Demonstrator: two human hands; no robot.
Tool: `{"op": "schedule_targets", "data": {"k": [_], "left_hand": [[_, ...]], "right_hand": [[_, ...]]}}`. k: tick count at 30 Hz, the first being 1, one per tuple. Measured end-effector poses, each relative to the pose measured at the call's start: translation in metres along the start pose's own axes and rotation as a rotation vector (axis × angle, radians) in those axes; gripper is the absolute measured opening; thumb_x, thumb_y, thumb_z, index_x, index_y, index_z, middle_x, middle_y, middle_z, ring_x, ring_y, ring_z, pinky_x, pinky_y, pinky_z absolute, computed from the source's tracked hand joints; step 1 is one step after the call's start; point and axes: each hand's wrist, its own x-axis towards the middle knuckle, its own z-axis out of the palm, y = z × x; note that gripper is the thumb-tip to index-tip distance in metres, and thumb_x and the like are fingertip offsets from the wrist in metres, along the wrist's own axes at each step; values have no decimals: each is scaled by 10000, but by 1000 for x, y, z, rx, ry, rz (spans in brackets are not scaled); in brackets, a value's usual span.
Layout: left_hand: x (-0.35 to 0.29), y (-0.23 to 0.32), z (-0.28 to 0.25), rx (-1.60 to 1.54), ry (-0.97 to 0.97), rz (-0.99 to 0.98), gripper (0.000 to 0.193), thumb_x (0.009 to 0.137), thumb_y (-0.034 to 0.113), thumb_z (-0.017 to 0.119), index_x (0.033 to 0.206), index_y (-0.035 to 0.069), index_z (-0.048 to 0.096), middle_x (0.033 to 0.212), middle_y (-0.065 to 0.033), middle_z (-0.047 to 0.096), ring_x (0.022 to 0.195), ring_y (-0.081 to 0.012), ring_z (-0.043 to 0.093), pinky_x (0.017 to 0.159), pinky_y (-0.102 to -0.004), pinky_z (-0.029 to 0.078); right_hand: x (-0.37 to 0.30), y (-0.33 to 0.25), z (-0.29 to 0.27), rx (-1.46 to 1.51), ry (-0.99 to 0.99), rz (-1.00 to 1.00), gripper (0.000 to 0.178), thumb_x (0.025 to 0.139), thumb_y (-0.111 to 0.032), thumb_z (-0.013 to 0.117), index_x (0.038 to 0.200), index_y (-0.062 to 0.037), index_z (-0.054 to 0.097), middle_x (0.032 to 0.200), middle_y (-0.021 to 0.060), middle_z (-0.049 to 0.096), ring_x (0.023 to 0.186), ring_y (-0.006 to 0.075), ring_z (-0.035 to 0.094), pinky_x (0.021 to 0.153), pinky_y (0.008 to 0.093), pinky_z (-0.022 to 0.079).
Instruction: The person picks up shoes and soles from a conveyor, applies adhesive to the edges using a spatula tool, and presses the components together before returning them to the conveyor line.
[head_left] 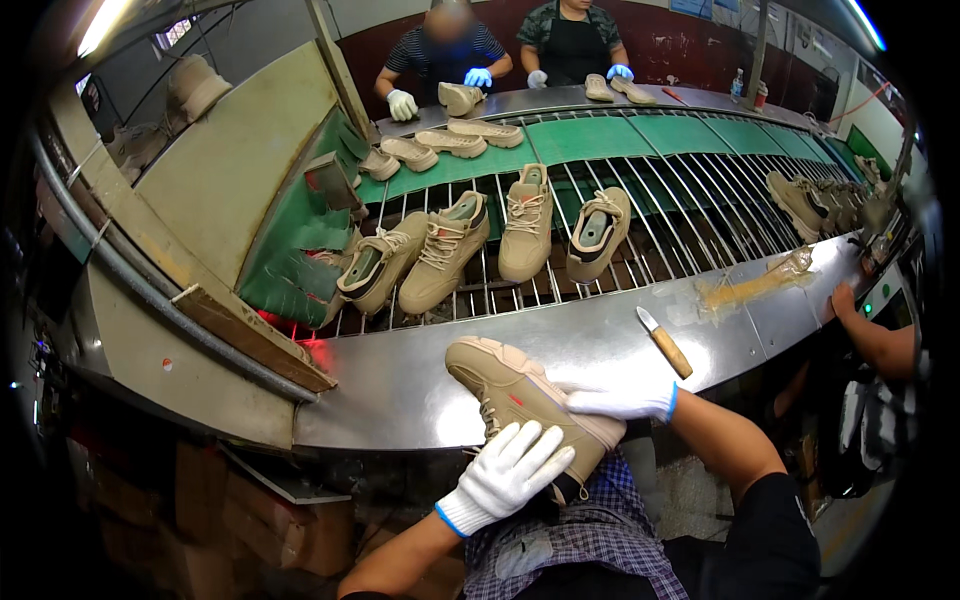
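A beige lace-up shoe [520, 385] lies tilted on its side at the bench's near edge, toe to the upper left and pale sole facing right. My left hand [512, 470], in a white knit glove with a blue cuff, holds the upper near the laces and opening, its fingers long across it. Against the sole's edge near the heel, my right hand [625, 402] grips the shoe in a matching glove; its fingers are blurred and partly hidden. A short knife [664, 342] with a wooden handle rests on the metal bench [400, 375], beyond my right hand.
Several beige shoes, among them a laced shoe [525, 222], stand on the metal roller rack [680, 240]. Loose soles [450, 143] lie on the green belt [585, 140]. Two gloved people [575, 40] work across the line. Brown tape [755, 285] marks the bench; another person's arm [875, 335] reaches in at right.
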Motion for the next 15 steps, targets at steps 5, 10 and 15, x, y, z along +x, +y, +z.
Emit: {"op": "schedule_targets", "data": {"k": [5,10,15], "left_hand": [[24,-11,-23,-73,29,-106,759,588,172,902,1301,56,670,1231,-198,706,1077,-392,704,919,-491,578],[59,-39,-66,-333,307,-473,808,676,163,991,1360,-31,607,1249,-226,715,1108,-371,733,983,-447,578],[111,-31,-51,-129,273,-354,1013,679,391,1007,1437,-65,513,1223,-293,680,1074,-426,727,947,-460,596]], "right_hand": [[-47,-3,9,419,234,-190,814,1050,-434,630,1665,-17,297,1663,212,391,1555,299,357,1271,411,299],[-48,-74,-25,176,602,-475,745,1066,-305,592,1663,7,274,1680,219,355,1581,319,317,1296,411,248],[-2,-45,-6,352,1184,-620,621,1142,-255,413,1652,62,252,1676,224,358,1562,318,340,1293,403,250]]}}
